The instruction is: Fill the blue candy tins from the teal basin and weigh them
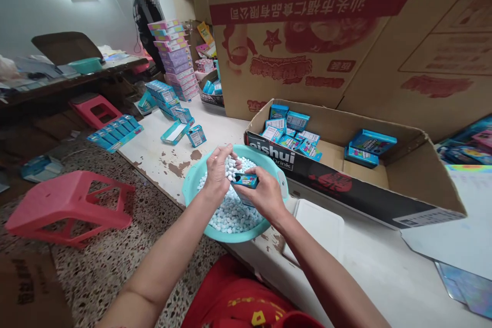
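A turquoise basin (230, 237) full of small white and pale blue candies (234, 215) stands on the table before me. Above it, my left hand (217, 171) is cupped around a handful of the candies, its fingers curled. My right hand (267, 192) grips a small blue candy box (246, 180), held tilted over the basin with a dark opening at its left end. The handful of candies lies right at that opening; whether any are passing in, I cannot tell.
An open carton (330, 174) with several blue boxes stands behind the basin. A single blue box (197, 136), stacked blue packs (163, 95) and pink and purple boxes (177, 61) are farther left. A white lid (319, 228) lies at right; a red stool (69, 205) stands left.
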`<state>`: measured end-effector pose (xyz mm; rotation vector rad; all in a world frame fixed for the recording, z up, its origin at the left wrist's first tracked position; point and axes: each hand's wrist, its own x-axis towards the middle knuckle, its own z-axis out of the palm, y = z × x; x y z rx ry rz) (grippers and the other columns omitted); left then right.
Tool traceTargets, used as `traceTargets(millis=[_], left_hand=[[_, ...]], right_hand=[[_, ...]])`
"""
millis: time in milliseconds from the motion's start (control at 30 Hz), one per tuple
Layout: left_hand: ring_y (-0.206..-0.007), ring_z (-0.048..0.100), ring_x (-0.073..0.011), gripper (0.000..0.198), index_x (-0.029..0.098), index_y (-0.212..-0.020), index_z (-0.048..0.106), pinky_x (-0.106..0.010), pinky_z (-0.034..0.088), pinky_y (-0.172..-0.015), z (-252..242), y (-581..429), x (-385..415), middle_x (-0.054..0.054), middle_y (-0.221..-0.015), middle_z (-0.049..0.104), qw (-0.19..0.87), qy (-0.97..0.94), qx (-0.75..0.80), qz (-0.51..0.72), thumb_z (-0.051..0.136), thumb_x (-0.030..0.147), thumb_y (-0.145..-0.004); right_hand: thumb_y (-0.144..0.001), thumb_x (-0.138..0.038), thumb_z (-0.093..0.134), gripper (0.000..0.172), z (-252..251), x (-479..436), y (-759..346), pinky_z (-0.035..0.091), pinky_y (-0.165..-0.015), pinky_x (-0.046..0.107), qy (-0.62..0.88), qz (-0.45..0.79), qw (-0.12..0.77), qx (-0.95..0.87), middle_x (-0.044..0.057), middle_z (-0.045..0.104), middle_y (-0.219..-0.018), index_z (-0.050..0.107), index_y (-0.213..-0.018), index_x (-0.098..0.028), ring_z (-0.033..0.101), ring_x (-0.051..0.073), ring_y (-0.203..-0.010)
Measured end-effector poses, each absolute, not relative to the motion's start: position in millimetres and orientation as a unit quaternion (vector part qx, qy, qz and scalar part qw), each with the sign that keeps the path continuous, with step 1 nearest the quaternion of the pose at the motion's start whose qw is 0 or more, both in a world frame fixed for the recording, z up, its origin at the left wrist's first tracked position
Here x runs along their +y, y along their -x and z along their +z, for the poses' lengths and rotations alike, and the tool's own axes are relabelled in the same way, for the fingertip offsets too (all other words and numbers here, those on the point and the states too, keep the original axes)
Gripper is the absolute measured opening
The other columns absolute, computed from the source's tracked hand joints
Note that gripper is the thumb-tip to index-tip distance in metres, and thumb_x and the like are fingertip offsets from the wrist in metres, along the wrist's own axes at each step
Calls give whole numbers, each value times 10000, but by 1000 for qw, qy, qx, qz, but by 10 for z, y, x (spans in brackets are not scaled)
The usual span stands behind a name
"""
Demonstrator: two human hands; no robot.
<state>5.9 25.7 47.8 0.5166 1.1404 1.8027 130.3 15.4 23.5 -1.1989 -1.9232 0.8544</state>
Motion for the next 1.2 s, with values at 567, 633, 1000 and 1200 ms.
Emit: traceTargets(millis=[567, 633, 1000, 1200], left_hand=[[-451, 517, -93, 386, 160, -719, 525, -206, 437, -431, 419, -65, 328, 45, -570, 543, 426, -264, 487, 715, 804, 365, -549], [-457, 522, -97, 384, 159, -712, 524, -211, 444, -436, 399, -70, 327, 41, -578, 547, 425, -260, 484, 719, 800, 377, -556], [-471, 535, -100, 326, 161, -710, 531, -213, 459, -467, 447, -65, 274, 35, -588, 553, 416, -282, 488, 714, 759, 382, -641], [-454, 534, -97, 305, 160, -718, 543, -207, 461, -467, 465, -100, 264, 30, -585, 568, 416, -294, 495, 704, 748, 378, -660]], right_hand=[[-666, -261, 765, 273, 280, 224, -1291, 424, -705, 306, 452, 332, 339, -755, 23, 684, -923, 611, -888, -216, 618, 213, -847], [-666, -281, 771, 284, 263, 239, -1292, 425, -706, 308, 452, 331, 337, -757, 22, 687, -931, 615, -895, -219, 622, 214, -844], [-649, -261, 787, 281, 251, 239, -1301, 437, -703, 305, 436, 357, 362, -742, 14, 688, -896, 623, -873, -219, 622, 207, -824], [-666, -250, 774, 273, 208, 237, -1307, 457, -747, 329, 434, 359, 376, -735, 19, 686, -917, 619, -888, -221, 626, 214, -856]])
